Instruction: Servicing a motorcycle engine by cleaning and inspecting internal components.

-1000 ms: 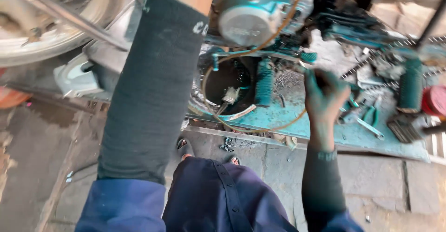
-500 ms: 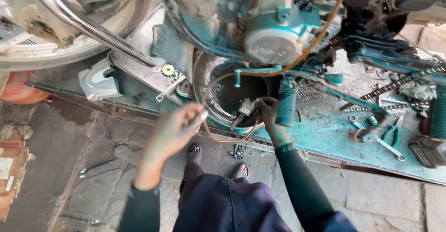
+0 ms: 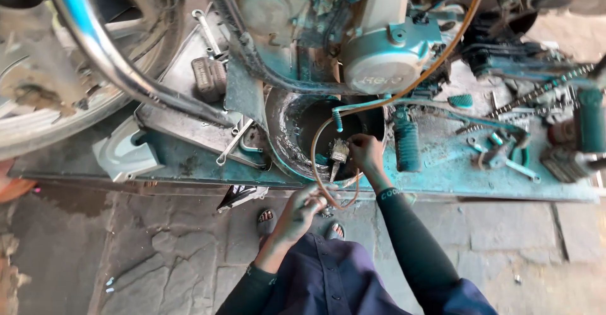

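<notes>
A scuffed chrome exhaust pipe (image 3: 120, 69) curves at ten o'clock beside a flat steel spanner (image 3: 235, 142), all on a grimy teal-painted metal platform (image 3: 189, 166). The left hand (image 3: 302, 210), at six o'clock, curls loosely around the thin orange rubber hose (image 3: 322, 182), while the right hand (image 3: 365, 153) pinches a small bristle brush (image 3: 338, 154) inside the round black greasy basin (image 3: 297, 132), at twelve o'clock from the left hand. Since half a second ago, the left hand has dropped from spread and raised to closed near the hose loop.
</notes>
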